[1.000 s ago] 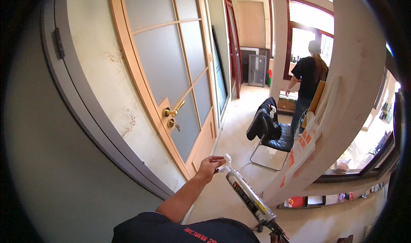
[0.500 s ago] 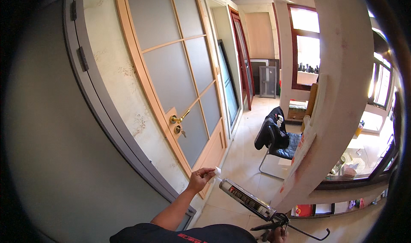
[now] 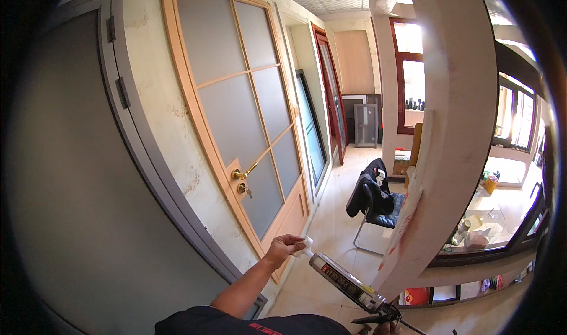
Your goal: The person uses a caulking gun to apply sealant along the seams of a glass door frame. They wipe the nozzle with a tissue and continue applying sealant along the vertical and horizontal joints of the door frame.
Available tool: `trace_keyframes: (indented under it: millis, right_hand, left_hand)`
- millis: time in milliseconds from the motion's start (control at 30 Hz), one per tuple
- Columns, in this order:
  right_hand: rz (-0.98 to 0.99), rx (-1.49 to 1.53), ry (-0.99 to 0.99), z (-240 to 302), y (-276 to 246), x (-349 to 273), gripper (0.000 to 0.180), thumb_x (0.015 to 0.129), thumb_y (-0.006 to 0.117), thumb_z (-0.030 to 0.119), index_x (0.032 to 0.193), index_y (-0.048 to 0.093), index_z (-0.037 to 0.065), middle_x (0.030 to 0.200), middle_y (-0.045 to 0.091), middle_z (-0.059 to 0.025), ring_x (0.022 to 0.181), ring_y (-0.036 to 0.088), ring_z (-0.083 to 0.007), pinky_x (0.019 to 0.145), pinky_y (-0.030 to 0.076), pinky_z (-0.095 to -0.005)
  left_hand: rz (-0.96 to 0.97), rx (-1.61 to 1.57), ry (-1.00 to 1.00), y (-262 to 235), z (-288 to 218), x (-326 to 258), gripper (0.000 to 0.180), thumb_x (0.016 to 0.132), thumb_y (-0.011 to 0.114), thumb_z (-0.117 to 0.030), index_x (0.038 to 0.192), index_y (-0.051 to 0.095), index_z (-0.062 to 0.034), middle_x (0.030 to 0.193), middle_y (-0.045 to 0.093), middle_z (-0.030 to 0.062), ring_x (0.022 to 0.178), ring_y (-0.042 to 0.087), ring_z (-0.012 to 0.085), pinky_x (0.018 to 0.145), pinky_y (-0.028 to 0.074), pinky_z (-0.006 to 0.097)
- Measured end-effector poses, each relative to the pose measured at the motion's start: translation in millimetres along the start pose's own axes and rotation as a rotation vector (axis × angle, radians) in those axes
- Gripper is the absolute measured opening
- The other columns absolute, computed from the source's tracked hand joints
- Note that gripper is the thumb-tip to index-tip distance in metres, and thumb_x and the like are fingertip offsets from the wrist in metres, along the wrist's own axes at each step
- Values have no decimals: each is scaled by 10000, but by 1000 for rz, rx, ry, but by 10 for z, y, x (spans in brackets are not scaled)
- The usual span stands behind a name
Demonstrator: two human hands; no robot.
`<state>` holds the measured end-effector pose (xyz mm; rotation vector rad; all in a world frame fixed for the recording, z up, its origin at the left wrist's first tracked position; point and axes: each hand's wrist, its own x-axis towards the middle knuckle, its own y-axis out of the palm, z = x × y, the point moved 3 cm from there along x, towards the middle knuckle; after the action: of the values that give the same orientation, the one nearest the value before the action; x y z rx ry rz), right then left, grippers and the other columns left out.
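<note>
Your left hand [image 3: 283, 247] sits low in the frame, just left of centre, fingers curled shut around the white nozzle [image 3: 307, 246] at the tip of the caulk gun [image 3: 347, 283]. The forearm rises to it from the dark sleeve at the bottom edge.

The caulk gun runs on a slant from that nozzle down toward the lower right. Its tube is silver and dark with a yellow patch near the back end, and it sits in a black frame whose trigger and rod show at the bottom edge.

Your right hand [image 3: 387, 329] is barely in view at the bottom edge, right of centre, at the gun's handle. Only a sliver of it shows, so you cannot tell how far it is closed or quite what it grips.

Left of your left hand stands a wooden door [image 3: 248, 116] with frosted glass panes and a brass handle [image 3: 242, 173] with a key below it. Farther left, a grey door [image 3: 88, 205] fills the left of the frame, its hinges on the frame at upper left.

A pale pillar [image 3: 449, 128] rises on the right, smeared with red low down, close behind the gun. Past it, at centre right, a chair [image 3: 378, 208] draped with dark clothing stands on the tiled floor [image 3: 336, 229].
</note>
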<state>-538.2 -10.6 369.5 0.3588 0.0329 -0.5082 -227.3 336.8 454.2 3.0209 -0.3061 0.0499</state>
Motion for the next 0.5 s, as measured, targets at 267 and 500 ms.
trace_keyframes:
  millis: [267, 500]
  right_hand:
    - [64, -10, -79, -139, -105, -49, 234, 1036, 600, 228, 846, 575, 93, 639, 542, -19, 570, 477, -126, 530, 370, -280]
    - [46, 89, -105, -392, -294, 16, 176, 1049, 578, 189, 943, 604, 52, 673, 606, -64, 542, 522, -142, 503, 422, -282]
  left_hand:
    - [-65, 323, 307, 418, 31, 112, 159, 910, 764, -79, 1055, 771, -15, 912, 770, 35, 840, 657, 59, 741, 536, 219]
    - [13, 543, 512, 528, -64, 7, 163, 906, 759, -49, 1067, 765, -29, 993, 776, 76, 913, 706, 100, 818, 575, 253]
